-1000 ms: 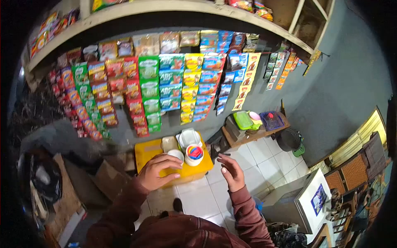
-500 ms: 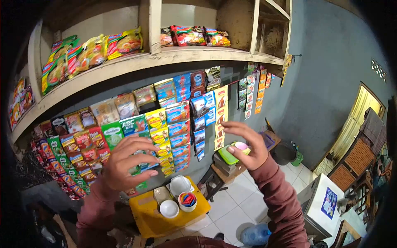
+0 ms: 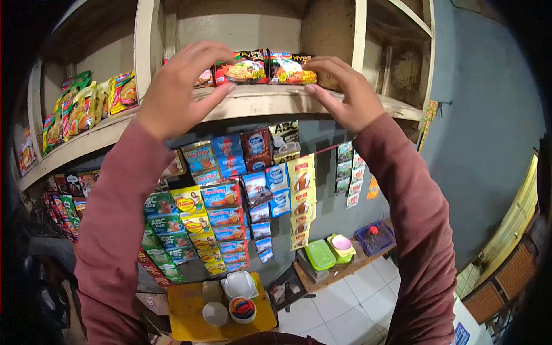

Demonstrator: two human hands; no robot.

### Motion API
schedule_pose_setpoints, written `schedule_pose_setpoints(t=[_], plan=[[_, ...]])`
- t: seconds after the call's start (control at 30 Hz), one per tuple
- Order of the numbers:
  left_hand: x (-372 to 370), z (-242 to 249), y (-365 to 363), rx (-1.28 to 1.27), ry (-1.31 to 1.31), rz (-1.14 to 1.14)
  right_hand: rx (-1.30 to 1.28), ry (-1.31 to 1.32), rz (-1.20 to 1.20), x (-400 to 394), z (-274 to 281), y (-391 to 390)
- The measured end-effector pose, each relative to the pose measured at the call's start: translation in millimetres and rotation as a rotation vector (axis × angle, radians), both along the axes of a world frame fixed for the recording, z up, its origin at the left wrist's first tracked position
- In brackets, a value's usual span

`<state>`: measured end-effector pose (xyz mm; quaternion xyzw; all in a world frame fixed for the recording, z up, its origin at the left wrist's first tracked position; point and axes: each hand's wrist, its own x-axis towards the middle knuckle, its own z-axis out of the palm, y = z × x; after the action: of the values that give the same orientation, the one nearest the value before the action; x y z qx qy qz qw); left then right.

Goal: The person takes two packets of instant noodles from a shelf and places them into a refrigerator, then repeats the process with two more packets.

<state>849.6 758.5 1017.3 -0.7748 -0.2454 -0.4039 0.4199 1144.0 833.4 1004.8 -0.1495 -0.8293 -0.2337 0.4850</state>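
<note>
Two black instant noodle packets [image 3: 241, 70] [image 3: 292, 70] stand side by side on the wooden shelf [image 3: 259, 102], with part of another packet [image 3: 204, 79] at their left. My left hand [image 3: 187, 86] is raised at the left end of this row, its fingers curved and apart from the thumb, overlapping the packets. At the right end, my right hand [image 3: 349, 95] has its fingertips right at the right-hand packet's edge, the thumb spread below near the shelf front. Both hands look open, on either side of the row.
Yellow and green noodle packets [image 3: 83, 109] fill the left compartment. Strips of drink sachets [image 3: 224, 215] hang on the wall below. Lower down are a yellow table [image 3: 187, 313] with white bowls [image 3: 215, 314], a green container [image 3: 319, 255] and a purple basket [image 3: 382, 241].
Both hands have risen from in front of the hanging sachets to the noodle packets on the shelf. The view has tilted up and shifted right.
</note>
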Motion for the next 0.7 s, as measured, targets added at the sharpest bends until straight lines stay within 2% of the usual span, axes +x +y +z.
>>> schedule_pose_setpoints(t=[0.03, 0.1, 0.13, 0.2, 0.37, 0.4, 0.47, 0.57, 0.63, 0.7], plan=[[4, 10, 15, 0.012, -0.005, 0.014, 0.012, -0.005, 0.014, -1, 10, 13], [11, 25, 43, -0.111, 0.035, 0.220, 0.116, -0.051, -0.159, -5, 25, 42], [12, 33, 58, -0.102, 0.031, 0.233, 0.132, -0.095, -0.181, -8, 34, 52], [13, 46, 84, -0.209, 0.033, 0.380, 0.088, -0.117, -0.224, -14, 41, 63], [6, 58, 114, -0.243, -0.046, 0.392, 0.056, -0.145, -0.287, -25, 51, 109], [2, 60, 117, -0.266, -0.074, 0.345, 0.050, -0.161, -0.362, -26, 49, 113], [-10, 61, 122, -0.309, -0.108, 0.292, 0.049, -0.195, -0.359, -27, 47, 118], [-9, 57, 112, -0.419, -0.067, 0.359, 0.029, -0.174, -0.351, -30, 48, 126], [-10, 58, 116, -0.398, -0.058, 0.402, 0.086, -0.147, -0.390, -30, 44, 130], [-9, 61, 117, -0.514, -0.068, 0.446, 0.058, -0.160, -0.423, -31, 43, 129]])
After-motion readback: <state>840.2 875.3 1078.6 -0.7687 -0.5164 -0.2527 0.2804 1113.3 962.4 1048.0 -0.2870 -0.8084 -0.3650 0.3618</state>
